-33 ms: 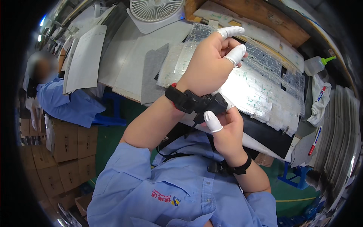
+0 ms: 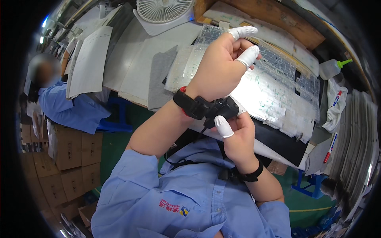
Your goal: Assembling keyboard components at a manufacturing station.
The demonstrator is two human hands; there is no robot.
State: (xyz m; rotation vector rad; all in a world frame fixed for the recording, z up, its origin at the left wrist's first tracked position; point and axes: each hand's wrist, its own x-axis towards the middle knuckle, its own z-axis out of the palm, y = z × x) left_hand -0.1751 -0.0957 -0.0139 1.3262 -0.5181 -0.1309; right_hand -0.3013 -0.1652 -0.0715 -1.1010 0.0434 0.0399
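My left hand point(image 2: 222, 65) hovers over the stacked clear plastic sheets point(image 2: 262, 101), back of the hand toward me. White finger cots cover its thumb and index finger, which are apart; the other fingers curl partly out of sight, and nothing shows in its grasp. A black strap round my left wrist carries a small black camera point(image 2: 226, 109). My right hand point(image 2: 240, 139), also in white finger cots, pinches that camera between thumb and fingers. Another strap with a small black camera point(image 2: 230, 175) sits on my right wrist.
A white fan point(image 2: 164, 12) stands at the back. To the right are a bottle with a green nozzle point(image 2: 330, 69), a white cloth point(image 2: 335, 107), a marker point(image 2: 330, 148) and a grey stack of sheets point(image 2: 353, 135). A co-worker in blue point(image 2: 71, 103) sits left, near cartons point(image 2: 69, 150).
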